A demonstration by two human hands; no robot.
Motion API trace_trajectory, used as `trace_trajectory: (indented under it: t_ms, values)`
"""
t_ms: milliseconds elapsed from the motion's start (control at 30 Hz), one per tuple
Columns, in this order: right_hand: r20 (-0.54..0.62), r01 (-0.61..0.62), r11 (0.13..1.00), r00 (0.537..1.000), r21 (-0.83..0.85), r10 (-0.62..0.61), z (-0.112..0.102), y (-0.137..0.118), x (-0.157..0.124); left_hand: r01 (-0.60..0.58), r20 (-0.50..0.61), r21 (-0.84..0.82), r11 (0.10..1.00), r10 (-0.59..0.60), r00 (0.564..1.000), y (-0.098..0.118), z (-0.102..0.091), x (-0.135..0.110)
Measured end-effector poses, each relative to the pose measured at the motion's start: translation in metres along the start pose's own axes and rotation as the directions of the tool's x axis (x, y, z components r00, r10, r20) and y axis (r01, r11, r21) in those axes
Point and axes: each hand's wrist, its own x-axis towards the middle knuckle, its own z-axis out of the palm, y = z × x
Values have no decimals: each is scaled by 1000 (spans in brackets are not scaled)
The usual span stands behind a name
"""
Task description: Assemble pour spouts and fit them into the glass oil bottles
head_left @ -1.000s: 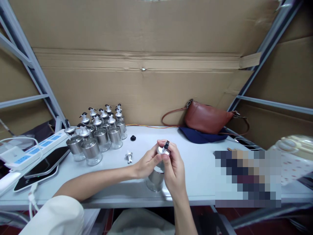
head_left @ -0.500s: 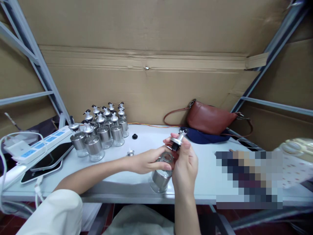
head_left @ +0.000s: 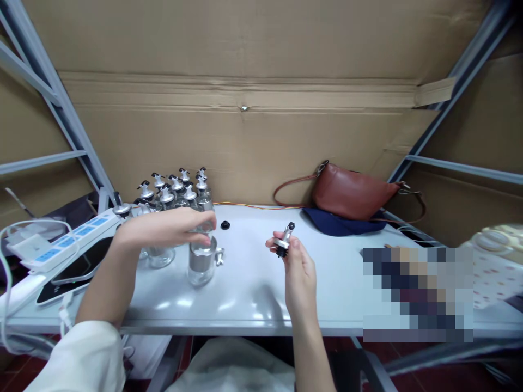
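Note:
My left hand [head_left: 175,226] is closed round the neck of a glass bottle [head_left: 201,264] with a brushed metal band, at the left middle of the table. The bottle is upright, and my fingers hide its top. Over the table's middle, my right hand [head_left: 300,267] pinches a silver pour spout [head_left: 285,241] with a black tip and black stopper, tilted and apart from the bottle. Close to the bottle's right side lies a small silver fitting [head_left: 219,257]. Behind it rests a small black cap [head_left: 225,224]. Several similar bottles [head_left: 166,202] with spouts stand beyond my left hand.
A white power strip [head_left: 75,239] and a phone [head_left: 77,275] lie at the left. Toward the back right, a brown leather bag [head_left: 353,190] sits on dark blue cloth [head_left: 343,224]. Cardboard [head_left: 253,147] walls the back; a blurred patch covers part of the right side.
My left hand has carried the bottle left, away from my right hand, toward the group of bottles. My right hand still holds the pour spout, slightly further left and lower.

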Motion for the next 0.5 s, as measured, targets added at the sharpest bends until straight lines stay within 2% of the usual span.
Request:
trace_trajectory:
  t_ms: [100, 267, 500]
  values:
    - [47, -13, 999, 999, -47, 15, 0, -4, -1, 99, 20, 21, 995, -100, 995, -17, -6, 1]
    - [134, -37, 996, 990, -78, 47, 0, -6, -1, 222, -79, 74, 972, -216, 973, -33, -4, 1]
    - [213, -65, 995, 974, -77, 80, 3, 3, -3, 242, -194, 172, 955, -208, 959, -43, -1, 2]
